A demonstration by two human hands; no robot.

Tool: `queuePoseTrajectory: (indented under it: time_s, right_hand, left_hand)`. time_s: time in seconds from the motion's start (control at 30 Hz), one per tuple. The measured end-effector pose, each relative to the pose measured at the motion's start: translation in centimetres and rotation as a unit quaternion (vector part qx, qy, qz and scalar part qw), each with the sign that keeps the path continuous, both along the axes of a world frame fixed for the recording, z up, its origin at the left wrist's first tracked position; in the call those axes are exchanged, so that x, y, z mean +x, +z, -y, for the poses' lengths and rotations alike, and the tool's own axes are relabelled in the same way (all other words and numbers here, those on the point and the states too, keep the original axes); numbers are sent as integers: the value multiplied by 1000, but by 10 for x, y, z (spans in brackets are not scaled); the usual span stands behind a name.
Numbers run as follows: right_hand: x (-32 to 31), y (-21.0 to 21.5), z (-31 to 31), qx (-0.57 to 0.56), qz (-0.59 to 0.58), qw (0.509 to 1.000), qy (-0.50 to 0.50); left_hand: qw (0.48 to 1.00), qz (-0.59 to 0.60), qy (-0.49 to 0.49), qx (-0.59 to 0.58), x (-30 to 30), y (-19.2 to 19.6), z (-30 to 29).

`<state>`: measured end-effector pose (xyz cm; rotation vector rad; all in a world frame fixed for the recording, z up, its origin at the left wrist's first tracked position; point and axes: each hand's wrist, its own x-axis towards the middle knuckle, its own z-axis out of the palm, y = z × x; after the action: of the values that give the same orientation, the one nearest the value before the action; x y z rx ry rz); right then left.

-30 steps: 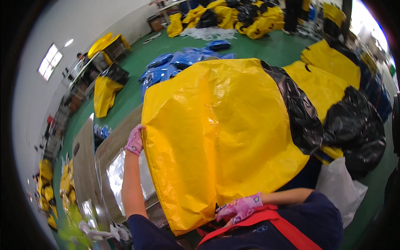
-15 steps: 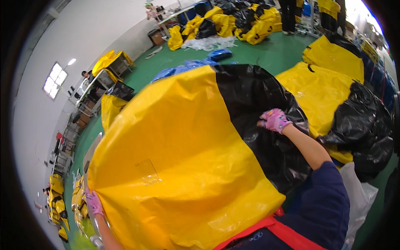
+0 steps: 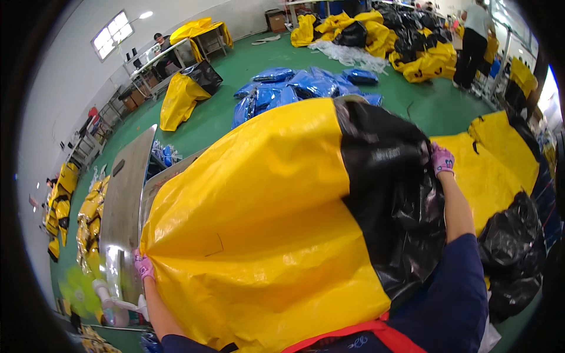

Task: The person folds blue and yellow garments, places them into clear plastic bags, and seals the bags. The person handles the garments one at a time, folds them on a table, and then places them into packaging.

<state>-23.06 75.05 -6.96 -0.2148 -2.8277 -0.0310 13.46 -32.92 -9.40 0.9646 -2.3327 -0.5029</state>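
Observation:
A large, glossy yellow-and-black tarpaulin piece (image 3: 282,235) is spread out in front of me, billowing upward in the middle. Its yellow part lies to the left and its black part to the right, joined along a seam. My left hand (image 3: 144,265), in a pink patterned glove, is closed on the gathered yellow edge at the left. At the upper right, my right hand (image 3: 442,159), gloved alike, grips the black edge. The fingers of that hand are partly hidden by the black material. A small dark rectangular outline shows on the yellow surface.
A metal-topped table (image 3: 126,194) stands at my left beside a green-bladed fan (image 3: 82,291). Blue plastic-wrapped packages (image 3: 312,85) lie ahead on the green floor. More yellow-and-black tarpaulins (image 3: 500,159) are heaped at the right. A person (image 3: 472,41) stands at the far right.
My right hand has moved right and outward, going from loosely closed over the black part to gripping its edge. The tarpaulin is drawn wider. The view has shifted, showing more of the table.

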Motion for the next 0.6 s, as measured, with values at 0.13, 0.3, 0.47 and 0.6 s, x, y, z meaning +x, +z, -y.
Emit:
queuePoseTrajectory:
  time_s: [0.13,0.3,0.47,0.6]
  right_hand:
    - [-55,61,18,19,68,997,8]
    - [-93,185,154,-169,31,934,314]
    - [-151,209,338,197,164,958,131]
    - [-237,143,409,-49,133,934,328]
  left_hand:
    - [941,138,43,-305,-31,-48,-48]
    - [893,101,-371,-233,-165,32,-364]
    - [768,249,-556,-197,-183,17,-460]
    - [756,233,-587,-172,-183,7,-464]
